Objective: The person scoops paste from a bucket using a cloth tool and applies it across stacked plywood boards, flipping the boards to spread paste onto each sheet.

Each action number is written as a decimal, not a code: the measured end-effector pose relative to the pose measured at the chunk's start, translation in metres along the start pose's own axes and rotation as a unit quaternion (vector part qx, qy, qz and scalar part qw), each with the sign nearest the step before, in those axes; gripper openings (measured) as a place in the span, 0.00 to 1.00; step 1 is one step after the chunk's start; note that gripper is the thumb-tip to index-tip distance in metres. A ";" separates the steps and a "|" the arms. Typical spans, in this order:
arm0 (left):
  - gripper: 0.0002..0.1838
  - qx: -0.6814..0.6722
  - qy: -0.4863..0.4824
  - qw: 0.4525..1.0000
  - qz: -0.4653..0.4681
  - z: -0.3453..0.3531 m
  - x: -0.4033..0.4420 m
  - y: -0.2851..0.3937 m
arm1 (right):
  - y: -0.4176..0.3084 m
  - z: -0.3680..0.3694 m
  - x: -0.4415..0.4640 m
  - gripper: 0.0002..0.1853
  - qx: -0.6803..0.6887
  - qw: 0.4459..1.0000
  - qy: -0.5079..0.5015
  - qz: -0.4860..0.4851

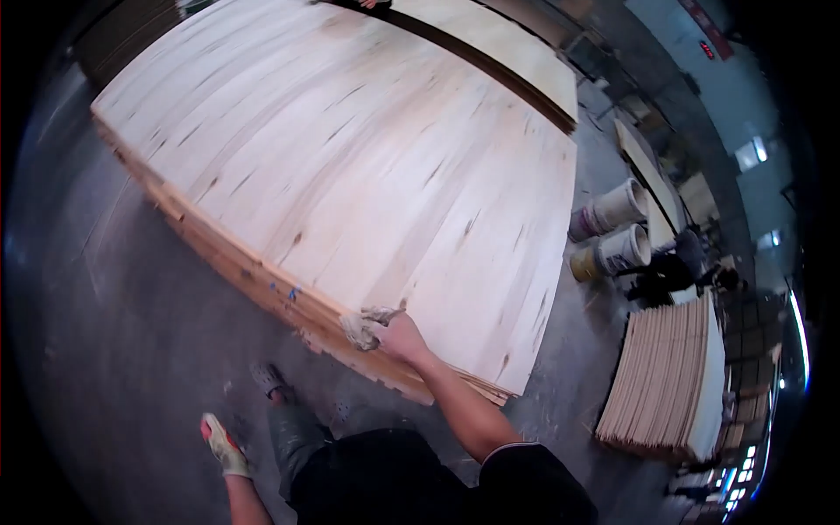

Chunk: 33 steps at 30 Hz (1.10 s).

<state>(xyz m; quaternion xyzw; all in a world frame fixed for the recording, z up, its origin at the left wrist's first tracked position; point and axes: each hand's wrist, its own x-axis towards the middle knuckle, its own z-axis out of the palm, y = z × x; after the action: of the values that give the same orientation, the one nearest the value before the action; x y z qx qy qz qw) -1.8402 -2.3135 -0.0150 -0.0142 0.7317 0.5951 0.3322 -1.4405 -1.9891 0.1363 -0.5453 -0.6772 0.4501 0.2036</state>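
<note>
My right hand (pixel 401 337) is closed on a crumpled greyish rag (pixel 367 326). The rag touches the near edge of a large pale plywood sheet (pixel 350 175) with dark streaks and knots. That sheet is on top of a stack whose layered side (pixel 219 241) faces me. My left hand (pixel 225 448) hangs low over the floor, away from the stack, in a light glove with red on it. How its fingers are held cannot be made out.
Another person's hand (pixel 374 3) shows at the far edge. Beyond lies a second sheet stack (pixel 499 52). To the right stand two buckets (pixel 626 249), a pile of upright sheets (pixel 661 381) and a dark-clothed person (pixel 665 276). My shoe (pixel 268 378) is near the stack's base.
</note>
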 end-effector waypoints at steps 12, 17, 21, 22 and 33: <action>0.32 0.532 -0.015 0.686 0.496 0.522 0.299 0.311 | -0.075 -0.117 0.225 0.15 -0.142 0.942 0.262 0.151; 0.36 0.694 0.159 0.662 0.234 0.621 0.292 0.327 | -0.044 -0.198 0.398 0.15 0.016 0.926 0.343 0.159; 0.36 0.734 0.199 0.602 0.242 0.624 0.303 0.320 | 0.068 -0.213 0.522 0.14 0.259 0.836 0.455 0.160; 0.36 0.747 0.193 0.586 0.248 0.626 0.306 0.320 | 0.088 -0.217 0.539 0.14 0.071 0.797 0.542 0.258; 0.36 0.721 0.182 0.607 0.280 0.617 0.313 0.317 | 0.047 -0.133 0.398 0.15 -0.252 0.945 0.189 0.087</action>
<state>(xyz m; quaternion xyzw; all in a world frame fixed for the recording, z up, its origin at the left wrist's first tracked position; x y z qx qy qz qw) -1.9266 -1.5603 0.0565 0.3276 0.9377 -0.0754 -0.0875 -1.4411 -1.5712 0.0798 -0.7109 -0.6673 0.1695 0.1436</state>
